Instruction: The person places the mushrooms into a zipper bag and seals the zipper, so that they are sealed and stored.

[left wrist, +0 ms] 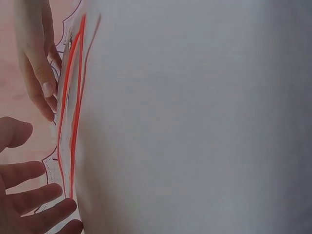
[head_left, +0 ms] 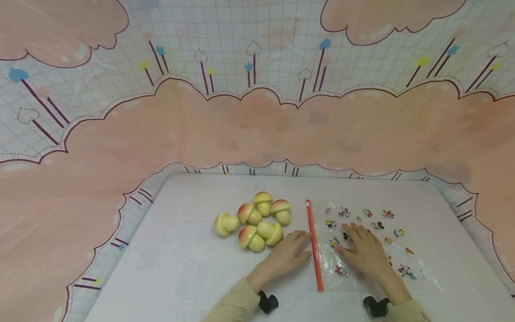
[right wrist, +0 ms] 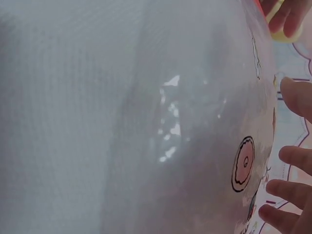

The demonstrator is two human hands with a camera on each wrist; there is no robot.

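Observation:
A clear plastic zip bag point(head_left: 350, 281) printed with small cartoon figures lies flat on the white table, its red zip strip point(head_left: 315, 250) along the left edge. My left hand point(head_left: 286, 252) is beside that strip, fingertips at it, holding nothing. Over the middle of the bag my right hand point(head_left: 364, 252) is spread, its fingers extended on or just above the plastic. In the left wrist view, the fingers point(left wrist: 36, 200) are apart beside the red strip point(left wrist: 73, 141). A pink round print point(right wrist: 243, 164) shows on the bag in the right wrist view, near the spread fingers point(right wrist: 292, 192).
Several yellow-green toy mushrooms point(head_left: 256, 213) with reddish caps sit in a cluster left of the bag. Black wrist devices point(head_left: 268, 302) are at both cuffs. The white table point(head_left: 181, 250) meets a patterned peach and white cloth backdrop point(head_left: 249, 129) at its far edge.

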